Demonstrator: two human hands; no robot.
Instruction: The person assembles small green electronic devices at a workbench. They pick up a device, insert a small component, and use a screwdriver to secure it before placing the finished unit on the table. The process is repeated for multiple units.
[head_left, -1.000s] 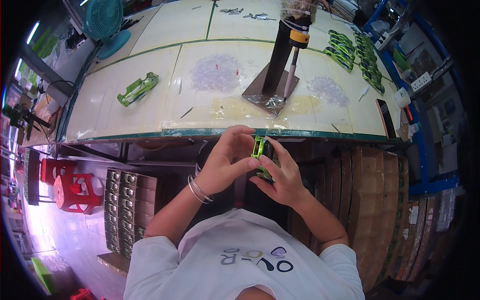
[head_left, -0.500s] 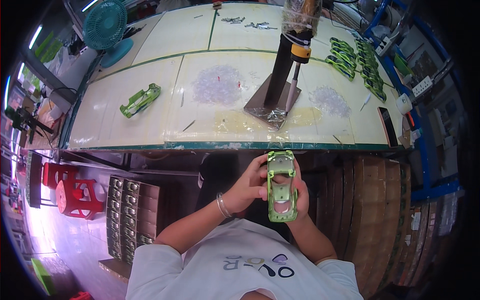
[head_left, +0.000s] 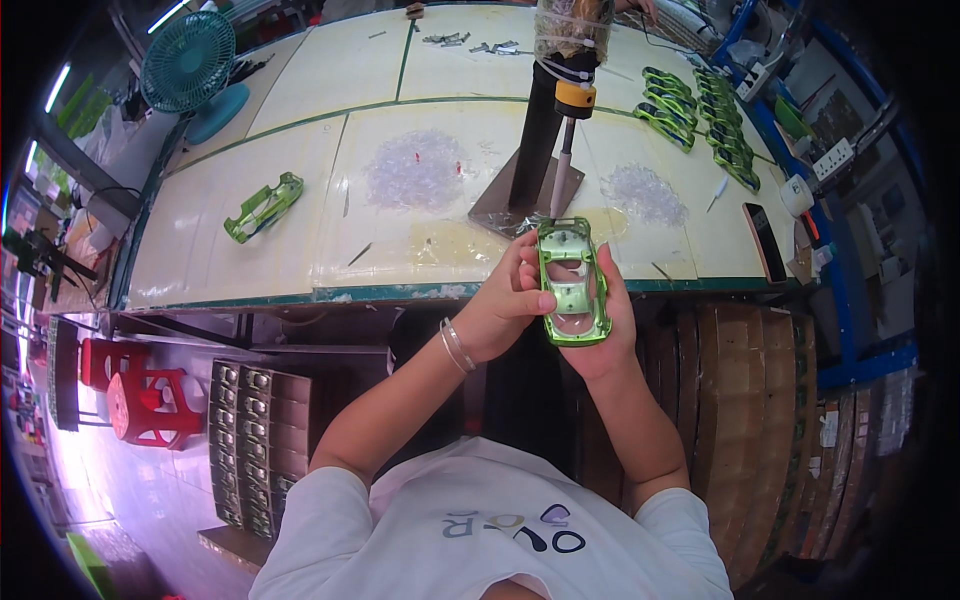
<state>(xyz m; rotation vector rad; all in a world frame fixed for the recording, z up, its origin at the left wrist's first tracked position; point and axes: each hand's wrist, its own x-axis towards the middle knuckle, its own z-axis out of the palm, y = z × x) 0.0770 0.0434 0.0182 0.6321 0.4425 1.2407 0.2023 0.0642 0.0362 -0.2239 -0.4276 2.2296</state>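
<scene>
Both my hands hold a shiny green toy car body shell (head_left: pixel 572 298), its openings facing up, just over the table's front edge. My left hand (head_left: pixel 500 312), with bracelets at the wrist, grips its left side, the thumb pressing near the middle. My right hand (head_left: pixel 612 345) wraps round the right side and near end. The shell's far end is close under the tip of a stand-mounted tool (head_left: pixel 563 170) with a yellow collar and a thin grey rod pointing down. Whether they touch I cannot tell. The tool hangs beside a dark post (head_left: pixel 532 150).
On the table lie piles of small clear plastic pieces (head_left: pixel 415 170) (head_left: pixel 645 195), a green shell (head_left: pixel 264 207), rows of green shells (head_left: pixel 725 130) and a phone (head_left: pixel 765 243). A teal fan (head_left: pixel 190 62) stands far left. Red stools (head_left: pixel 150 405) and a tray of shells (head_left: pixel 225 440) are below.
My hands have moved forward with the green car shell, from in front of the table edge to beneath the tool's tip. The view has shifted slightly.
</scene>
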